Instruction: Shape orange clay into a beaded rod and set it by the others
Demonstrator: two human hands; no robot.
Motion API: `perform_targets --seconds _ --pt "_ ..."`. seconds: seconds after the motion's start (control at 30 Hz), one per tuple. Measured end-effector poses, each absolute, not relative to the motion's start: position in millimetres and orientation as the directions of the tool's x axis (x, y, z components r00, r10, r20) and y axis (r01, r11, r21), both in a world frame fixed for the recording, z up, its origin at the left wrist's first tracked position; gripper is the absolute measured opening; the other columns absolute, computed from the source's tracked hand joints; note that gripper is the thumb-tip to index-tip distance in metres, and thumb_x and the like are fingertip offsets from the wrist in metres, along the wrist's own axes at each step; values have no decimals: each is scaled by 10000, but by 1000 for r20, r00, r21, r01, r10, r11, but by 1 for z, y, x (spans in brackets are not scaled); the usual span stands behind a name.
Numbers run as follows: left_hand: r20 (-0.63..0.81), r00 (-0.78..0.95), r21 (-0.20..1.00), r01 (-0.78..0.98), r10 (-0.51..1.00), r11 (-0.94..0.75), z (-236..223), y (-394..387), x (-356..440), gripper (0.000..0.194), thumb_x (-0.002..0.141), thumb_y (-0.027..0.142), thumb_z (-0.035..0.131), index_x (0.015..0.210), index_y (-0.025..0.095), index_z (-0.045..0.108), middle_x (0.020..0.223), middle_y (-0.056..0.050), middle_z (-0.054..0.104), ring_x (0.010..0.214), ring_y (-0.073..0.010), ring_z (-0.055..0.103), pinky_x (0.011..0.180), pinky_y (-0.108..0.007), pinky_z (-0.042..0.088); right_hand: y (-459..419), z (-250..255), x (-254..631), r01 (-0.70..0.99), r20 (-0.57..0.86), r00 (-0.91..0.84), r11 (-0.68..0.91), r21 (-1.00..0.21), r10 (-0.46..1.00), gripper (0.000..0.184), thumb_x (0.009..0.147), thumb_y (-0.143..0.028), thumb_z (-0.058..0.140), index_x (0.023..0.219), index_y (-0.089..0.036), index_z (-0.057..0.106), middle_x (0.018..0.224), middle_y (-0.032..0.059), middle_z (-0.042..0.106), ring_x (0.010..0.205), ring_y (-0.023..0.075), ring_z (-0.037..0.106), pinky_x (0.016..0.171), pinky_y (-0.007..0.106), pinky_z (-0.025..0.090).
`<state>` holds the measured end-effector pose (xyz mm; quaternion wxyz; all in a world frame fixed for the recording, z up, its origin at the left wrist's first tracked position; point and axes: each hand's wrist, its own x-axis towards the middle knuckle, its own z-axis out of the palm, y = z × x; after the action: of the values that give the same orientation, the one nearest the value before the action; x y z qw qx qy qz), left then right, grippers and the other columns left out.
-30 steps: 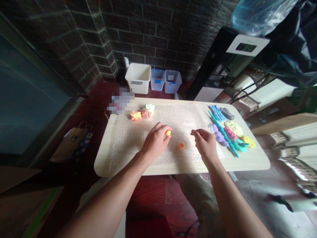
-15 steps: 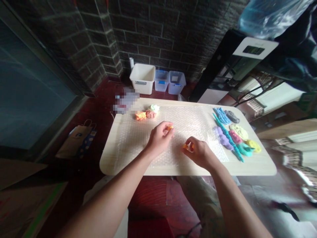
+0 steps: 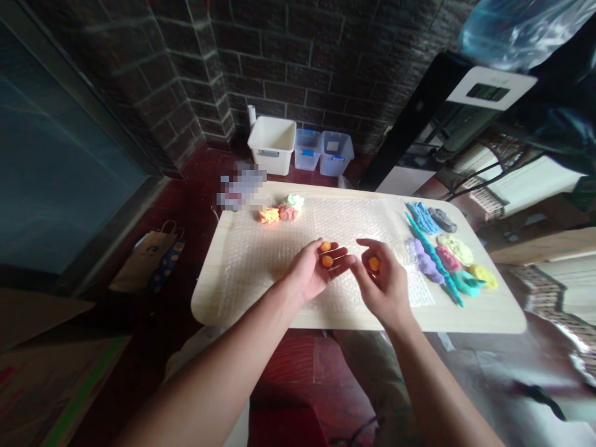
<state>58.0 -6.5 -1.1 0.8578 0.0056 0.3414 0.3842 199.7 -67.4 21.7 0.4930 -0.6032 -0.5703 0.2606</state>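
Note:
My left hand (image 3: 310, 276) is turned palm up over the table, its fingers loosely stretched. Two small orange clay balls (image 3: 327, 261) rest on it, one near the thumb and one on the fingers. Close beside it, my right hand (image 3: 385, 288) is half curled around another orange clay piece (image 3: 374, 264) lying against its palm and fingers. The right thumb tip meets or nearly meets the left fingertips. Beneath both hands lies a sheet of clear bubble wrap (image 3: 261, 267).
Orange, brown-pink and pale green clay lumps (image 3: 288, 213) sit at the table's far left. On the right are several coloured clay lumps (image 3: 426, 259) and a long teal clay roll (image 3: 435, 259). Beyond the table (image 3: 493, 313) stand a white bin (image 3: 271, 149) and clear boxes (image 3: 336, 155).
My left hand has rolled palm up, showing two orange balls. The right hand has moved slightly up and right and opened its curl, showing its orange piece. The view has shifted slightly.

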Motion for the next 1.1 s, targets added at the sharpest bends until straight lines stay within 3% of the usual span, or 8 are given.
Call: perform_targets --seconds 0.13,0.23,0.37,0.57,0.73,0.83,1.0,1.1 --pt "-623 449 263 -652 641 711 2 -3 55 324 1031 275 431 802 141 617 723 -69 671 571 -127 615 588 -252 547 -61 18 206 -48 20 432 45 -998 902 497 939 -556 701 616 -208 555 499 -64 358 425 71 281 389 229 235" --pt "-647 422 281 -642 635 713 5 -1 53 325 1026 255 414 794 137 609 693 -61 653 532 -119 587 548 -238 517 -55 15 212 -304 -167 357 -55 -951 919 392 866 -552 787 779 -190 664 495 -79 446 352 44 279 321 190 262" --pt "-647 410 330 -609 643 721 5 -1 51 342 1027 285 415 794 138 617 645 -26 603 477 -110 533 478 -227 450 -53 16 213 -382 -243 250 -135 -914 937 427 738 -475 913 964 -181 700 695 -19 696 386 86 549 377 230 518" --pt "-630 414 357 -597 657 719 5 -1 50 351 1016 293 417 763 142 607 625 -7 552 463 -101 484 468 -225 408 -56 20 214 -535 -370 158 -236 -811 915 361 864 -477 792 709 -180 657 399 -117 317 274 30 205 235 151 203" --pt "-623 409 372 -595 667 713 6 -1 49 351 1008 286 421 748 137 605 626 -6 549 461 -95 478 474 -221 397 -49 17 215 -653 -362 94 -217 -726 927 152 727 -182 846 787 -140 712 711 -12 647 529 42 537 453 120 479" --pt "-624 408 372 -595 667 712 6 -1 48 349 1005 288 429 747 136 609 626 -4 548 461 -94 480 475 -221 397 -47 17 214 -629 -335 47 -233 -742 941 251 674 -113 876 887 -124 745 912 52 755 650 67 640 544 120 536" --pt "-614 400 388 -598 681 701 3 0 49 339 1002 283 430 753 141 609 622 -1 543 455 -96 483 461 -223 390 -53 16 220 -604 -355 -181 -388 -696 917 280 904 -471 765 853 -199 726 418 -100 432 298 58 253 264 166 245" --pt "-614 395 394 -596 683 700 2 0 49 335 1003 288 432 757 143 607 624 -1 542 458 -100 486 464 -228 400 -56 17 222 -612 -330 -247 -411 -676 911 439 974 -551 649 686 -219 633 361 -118 249 299 68 133 275 187 217"
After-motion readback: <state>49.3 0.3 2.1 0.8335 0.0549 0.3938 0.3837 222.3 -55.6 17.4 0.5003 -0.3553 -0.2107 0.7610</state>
